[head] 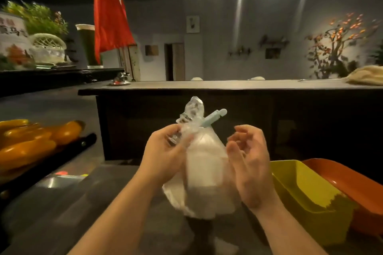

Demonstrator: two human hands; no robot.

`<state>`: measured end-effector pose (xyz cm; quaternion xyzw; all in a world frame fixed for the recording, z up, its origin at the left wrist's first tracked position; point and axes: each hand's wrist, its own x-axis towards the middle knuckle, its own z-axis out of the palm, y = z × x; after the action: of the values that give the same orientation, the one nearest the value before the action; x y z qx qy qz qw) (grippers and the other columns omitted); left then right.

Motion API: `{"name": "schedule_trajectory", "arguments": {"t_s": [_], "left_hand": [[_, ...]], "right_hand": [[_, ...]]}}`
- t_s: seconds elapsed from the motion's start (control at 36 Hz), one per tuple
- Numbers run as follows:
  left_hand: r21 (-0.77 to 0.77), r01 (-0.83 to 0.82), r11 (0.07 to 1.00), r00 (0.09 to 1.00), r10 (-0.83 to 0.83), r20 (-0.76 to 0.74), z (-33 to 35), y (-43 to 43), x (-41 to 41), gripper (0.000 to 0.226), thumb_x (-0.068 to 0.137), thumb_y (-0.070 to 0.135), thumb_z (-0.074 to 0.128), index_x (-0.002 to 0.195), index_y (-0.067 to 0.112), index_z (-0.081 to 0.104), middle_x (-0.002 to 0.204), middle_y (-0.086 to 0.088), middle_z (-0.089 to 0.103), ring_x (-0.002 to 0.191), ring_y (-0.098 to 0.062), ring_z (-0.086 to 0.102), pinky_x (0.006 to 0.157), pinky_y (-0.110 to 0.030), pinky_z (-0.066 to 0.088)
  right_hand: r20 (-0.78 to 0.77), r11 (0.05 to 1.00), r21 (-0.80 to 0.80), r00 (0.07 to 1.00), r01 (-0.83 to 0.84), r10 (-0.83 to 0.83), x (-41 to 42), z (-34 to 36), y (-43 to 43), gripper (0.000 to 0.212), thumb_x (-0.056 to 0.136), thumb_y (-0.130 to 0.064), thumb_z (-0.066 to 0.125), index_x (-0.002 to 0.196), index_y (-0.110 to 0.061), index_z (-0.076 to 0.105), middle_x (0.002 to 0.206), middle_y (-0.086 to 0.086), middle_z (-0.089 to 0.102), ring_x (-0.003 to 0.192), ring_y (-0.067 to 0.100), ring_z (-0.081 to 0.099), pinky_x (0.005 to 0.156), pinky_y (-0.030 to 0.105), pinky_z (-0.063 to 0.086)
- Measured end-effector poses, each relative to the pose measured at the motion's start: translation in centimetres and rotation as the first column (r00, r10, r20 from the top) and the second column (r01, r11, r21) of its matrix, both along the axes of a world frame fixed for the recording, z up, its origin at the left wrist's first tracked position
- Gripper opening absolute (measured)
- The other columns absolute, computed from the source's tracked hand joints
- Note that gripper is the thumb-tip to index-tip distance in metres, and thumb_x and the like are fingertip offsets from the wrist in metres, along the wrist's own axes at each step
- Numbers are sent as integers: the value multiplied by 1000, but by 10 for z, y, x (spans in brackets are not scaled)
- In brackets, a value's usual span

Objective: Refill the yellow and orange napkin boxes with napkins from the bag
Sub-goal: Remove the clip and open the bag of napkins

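Bag (205,172) one, boxes (310,213) (344,174) two

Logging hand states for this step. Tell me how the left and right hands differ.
The left hand pinches the bag at its bunched neck, near the blue clip; the right hand holds nothing. The left hand's fingers curl round plastic; the right hand's are loosely bent, palm facing the bag. Both are bare, flanking the bag.
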<state>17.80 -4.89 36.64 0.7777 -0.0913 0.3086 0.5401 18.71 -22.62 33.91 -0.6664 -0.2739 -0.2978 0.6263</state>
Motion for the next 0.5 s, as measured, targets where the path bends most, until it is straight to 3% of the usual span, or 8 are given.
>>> {"name": "schedule_trajectory", "arguments": {"t_s": [0.08, 0.19, 0.25, 0.36, 0.44, 0.5], "left_hand": [[18, 60, 998, 997, -59, -57, -27, 9, 32, 11, 94, 25, 70, 97, 33, 77, 92, 10, 73, 88, -12, 71, 79, -47, 61], [41, 84, 996, 996, -83, -14, -60, 7, 54, 22, 91, 12, 73, 96, 33, 77, 100, 16, 64, 95, -10, 66, 82, -46, 59], [44, 82, 996, 995, -84, 50, -63, 7, 57, 25, 90, 12, 74, 96, 36, 75, 101, 16, 63, 95, -10, 65, 81, -45, 60], [292, -10, 956, 965, -68, 254, -75, 6, 48, 25, 89, 18, 71, 102, 39, 70, 98, 20, 57, 94, -12, 60, 76, -33, 56], [391, -66, 918, 929, -86, 361, -85, 5, 37, 29, 87, 28, 61, 113, 39, 61, 101, 31, 51, 98, -7, 54, 79, -18, 48], [405, -73, 911, 918, -98, 385, -87, 8, 37, 28, 86, 33, 65, 111, 45, 61, 101, 33, 51, 98, -3, 53, 80, -16, 46]], "right_hand": [[-114, 999, 20, 993, 45, -42, 21, -31, -1, 37, 90, -46, 56, 126, -41, 45, 103, -13, 59, 97, 5, 61, 80, 18, 53], [-160, 995, -57, 983, 83, -91, 35, -48, 5, 47, 85, -47, 53, 129, -54, 37, 103, -22, 59, 98, 2, 61, 81, 16, 52], [-107, 991, -87, 989, 97, -106, 36, -47, 5, 51, 88, -46, 54, 133, -55, 32, 105, -27, 58, 100, 2, 60, 83, 15, 52], [102, 969, -126, 974, 215, -203, 31, -47, 0, 42, 99, -38, 55, 138, -41, 39, 108, -22, 61, 102, 2, 62, 81, 12, 51], [293, 943, -152, 925, 295, -242, 23, -49, -5, 23, 101, -30, 54, 122, -22, 57, 104, -12, 66, 95, 2, 64, 74, 13, 52], [267, 958, -135, 941, 252, -210, 17, -51, -6, 19, 100, -32, 56, 116, -23, 61, 103, -15, 67, 95, 2, 67, 74, 11, 52]]}}
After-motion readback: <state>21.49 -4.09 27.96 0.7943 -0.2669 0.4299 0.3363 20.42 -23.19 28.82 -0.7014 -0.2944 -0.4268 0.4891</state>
